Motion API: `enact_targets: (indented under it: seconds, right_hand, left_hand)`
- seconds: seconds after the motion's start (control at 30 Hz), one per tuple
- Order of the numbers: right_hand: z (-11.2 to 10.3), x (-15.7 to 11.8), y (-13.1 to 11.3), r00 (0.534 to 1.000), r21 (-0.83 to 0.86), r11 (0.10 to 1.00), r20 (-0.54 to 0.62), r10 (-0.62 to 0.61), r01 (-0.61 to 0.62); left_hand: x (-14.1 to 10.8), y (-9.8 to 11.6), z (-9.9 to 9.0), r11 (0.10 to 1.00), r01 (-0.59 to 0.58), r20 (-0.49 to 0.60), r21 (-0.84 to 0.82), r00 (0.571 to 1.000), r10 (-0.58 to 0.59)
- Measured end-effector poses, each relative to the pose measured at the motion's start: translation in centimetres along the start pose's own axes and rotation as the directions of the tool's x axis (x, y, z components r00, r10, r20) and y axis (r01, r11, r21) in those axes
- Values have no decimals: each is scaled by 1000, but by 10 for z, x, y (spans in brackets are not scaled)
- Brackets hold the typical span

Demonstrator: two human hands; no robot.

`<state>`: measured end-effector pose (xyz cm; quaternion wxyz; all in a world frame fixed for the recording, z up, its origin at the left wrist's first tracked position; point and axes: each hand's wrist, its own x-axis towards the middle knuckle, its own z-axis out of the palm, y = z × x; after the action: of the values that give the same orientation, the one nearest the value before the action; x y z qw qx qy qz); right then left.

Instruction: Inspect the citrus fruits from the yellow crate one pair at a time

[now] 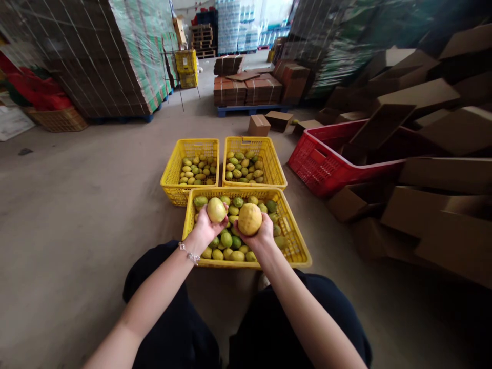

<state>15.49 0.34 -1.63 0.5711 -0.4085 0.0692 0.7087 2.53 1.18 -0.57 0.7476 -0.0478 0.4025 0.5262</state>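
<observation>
My left hand [207,228] holds a smooth pale yellow-green fruit [216,210] in its curled fingers, over the near yellow crate [251,191]. To its right, my right hand [262,234] grips a larger, bumpy yellow fruit [249,219] from below. The two fruits are a little apart. Below my hands, several green and yellow fruits [237,255] lie in the near crate. Behind it stand two more yellow crates, the left one [169,177] and the right one [277,169], both with similar fruits inside.
A red crate [330,166] with cardboard in it stands at the right, beside a heap of open cardboard boxes [434,215]. Flattened cartons [263,91] rest on a blue pallet farther back. Wrapped stacks rise on both sides. My knees flank the near crate.
</observation>
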Motion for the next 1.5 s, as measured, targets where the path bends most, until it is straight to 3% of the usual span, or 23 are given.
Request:
enact_targets:
  seconds: [0.07,0.17,0.3,0.4,0.6,0.87,1.13,1.5]
  right_hand:
    - [1,-1,0,996,-18,998,-66,55,-56]
    - [5,-5,-1,995,-45,995,-63,83,-86]
    - [7,-9,-1,995,-75,996,-98,35,-43]
    - [7,-9,-1,995,-80,997,-104,-3,-5]
    - [10,-11,-2,994,-60,996,-101,53,-59]
    - [9,-11,-2,995,-92,995,-95,14,-23]
    - [9,-9,0,995,-55,997,-81,55,-60]
    - [8,-8,-1,996,-37,999,-87,21,-25]
  left_hand:
    - [3,-1,-1,1000,-12,14,21,1000,12]
    - [6,-2,-1,998,-59,5,24,998,59]
    - [5,1,2,996,-81,-61,-22,995,80]
    - [2,3,3,997,-67,-70,-29,995,65]
    - [2,0,3,994,20,-18,-110,1000,-22]
    - [1,2,5,994,-98,-79,-41,992,94]
    - [5,-1,2,997,49,-6,-54,999,-49]
    - [3,0,4,996,-82,-22,20,996,82]
